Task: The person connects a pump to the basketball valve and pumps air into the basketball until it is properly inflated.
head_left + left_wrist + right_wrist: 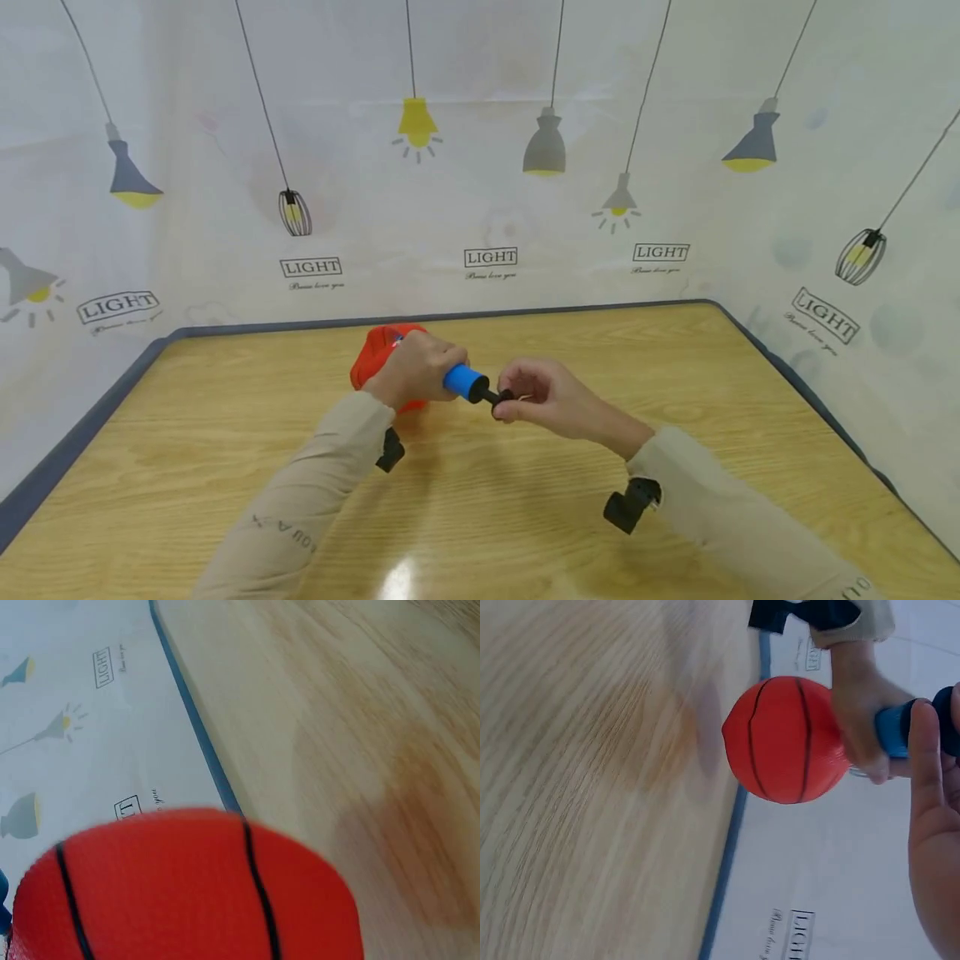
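My left hand (pixel 422 367) grips the blue barrel of a small hand pump (pixel 462 381) above the table. At the barrel's right end, a short black rod leads to the black handle (pixel 501 404), which my right hand (pixel 555 402) holds between thumb and fingers. A red ball (pixel 372 357) with black lines, like a small basketball, is at the far side of my left hand, partly hidden by it. In the right wrist view the ball (pixel 776 742) looks round, with a slight corner on its left. The pump's tip is hidden.
The wooden table (pixel 570 500) has a dark blue edge strip (pixel 525 312) at its back and sides. Behind it hangs a pale cloth (pixel 480 192) printed with lamps. A black wrist camera (pixel 632 505) sits below the right sleeve, another (pixel 391 451) below the left.
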Tool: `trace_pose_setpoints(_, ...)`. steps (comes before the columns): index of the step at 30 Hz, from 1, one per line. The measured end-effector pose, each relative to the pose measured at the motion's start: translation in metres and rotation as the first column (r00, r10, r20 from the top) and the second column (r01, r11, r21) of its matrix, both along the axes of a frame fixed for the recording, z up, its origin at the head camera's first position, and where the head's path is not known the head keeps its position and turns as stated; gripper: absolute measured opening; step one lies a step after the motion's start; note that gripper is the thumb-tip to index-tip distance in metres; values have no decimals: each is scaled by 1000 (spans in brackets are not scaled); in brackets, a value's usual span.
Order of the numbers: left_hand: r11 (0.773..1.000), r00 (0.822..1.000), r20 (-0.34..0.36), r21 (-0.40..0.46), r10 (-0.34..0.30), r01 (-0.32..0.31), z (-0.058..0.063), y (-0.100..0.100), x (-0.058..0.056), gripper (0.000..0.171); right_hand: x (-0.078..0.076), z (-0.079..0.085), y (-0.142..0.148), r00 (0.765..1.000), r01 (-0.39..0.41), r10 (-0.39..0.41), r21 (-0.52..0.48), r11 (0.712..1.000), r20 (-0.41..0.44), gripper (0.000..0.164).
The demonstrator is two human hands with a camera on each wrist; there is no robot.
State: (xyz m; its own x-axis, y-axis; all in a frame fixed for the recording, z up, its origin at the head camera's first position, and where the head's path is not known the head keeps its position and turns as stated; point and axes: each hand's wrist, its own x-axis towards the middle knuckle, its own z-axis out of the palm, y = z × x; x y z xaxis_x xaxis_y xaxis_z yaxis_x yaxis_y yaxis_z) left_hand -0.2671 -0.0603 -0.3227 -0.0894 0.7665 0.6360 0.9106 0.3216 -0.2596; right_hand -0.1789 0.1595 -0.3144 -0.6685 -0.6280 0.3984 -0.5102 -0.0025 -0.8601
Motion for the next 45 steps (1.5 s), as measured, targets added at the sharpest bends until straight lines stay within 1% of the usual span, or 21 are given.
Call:
trace_pose_setpoints(2,1000,1000,11,3,8,-8,2,-3,-1,20,12,6,9,1000,-17,17,-17,1000,3,12)
trace_pose_setpoints(4,1000,1000,16,20,22,-22,4,-8,-1,22,24,12,19,998,-55,55,-46,997,9,11)
trace_pose_setpoints(7,999,999,20,42,28,-28,6,-13,1,23,33,16,29,990,-137,139,-91,986,15,10)
trace_pose_setpoints(8,999,999,24,42,22,-23,6,-13,1,22,31,16,29,986,-161,163,-102,982,15,10)
trace_pose_setpoints(11,999,999,36,46,0,-2,4,-10,4,19,17,10,20,985,-174,173,-102,979,-16,11)
trace_pose_setpoints(13,999,999,33,48,-13,11,3,-7,5,18,5,6,8,988,-154,152,-79,985,-36,13)
trace_pose_setpoints(15,998,1000,12,56,-5,4,3,-4,7,19,-5,2,-2,991,-120,116,-54,991,-70,13)
trace_pose_setpoints(18,999,1000,-11,44,-1,2,1,-3,6,19,-9,0,-10,995,-63,61,-20,998,-75,12)
trace_pose_setpoints(20,1000,1000,-16,30,-4,4,1,-4,4,19,-4,1,-9,998,-27,26,-6,1000,-58,12)
trace_pose_setpoints(22,1000,1000,-13,19,-10,11,1,-6,3,17,7,5,-3,1000,-13,13,-7,1000,-22,12)
trace_pose_setpoints(24,1000,1000,-11,26,-9,9,3,-9,3,18,20,9,8,999,-32,32,-24,999,2,13)
trace_pose_setpoints(26,999,1000,-15,41,11,-10,4,-13,3,20,31,13,20,998,-56,57,-45,997,19,12)
trace_pose_setpoints(28,999,1000,-19,49,23,-22,4,-14,4,21,38,15,29,996,-85,86,-46,995,6,11)
trace_pose_setpoints(29,999,1000,-17,44,22,-22,4,-14,4,21,37,14,31,995,-101,100,-34,994,-25,10)
trace_pose_setpoints(31,1000,1000,-17,24,20,-20,4,-11,5,20,31,12,29,991,-97,97,6,995,-94,11)
trace_pose_setpoints(33,1000,1000,-20,-4,18,-18,3,-8,6,18,19,6,21,983,-73,80,48,996,-167,12)
trace_pose_setpoints(35,999,999,-29,-33,13,-14,2,-5,7,18,6,0,10,977,-42,58,82,996,-206,13)
trace_pose_setpoints(38,999,999,-45,-37,11,-13,0,-3,7,19,-5,-5,-4,986,12,4,97,995,-165,12)
trace_pose_setpoints(40,1000,999,-43,-31,-2,0,0,-2,6,19,-5,-5,-9,993,27,-17,88,996,-117,12)
trace_pose_setpoints(43,1000,1000,-27,-11,-8,8,2,-2,5,17,3,-1,-4,1000,23,-23,32,999,-19,13)
trace_pose_setpoints(45,1000,1000,-10,-3,5,-5,4,-4,5,16,13,3,6,998,-16,17,-21,1000,63,15)
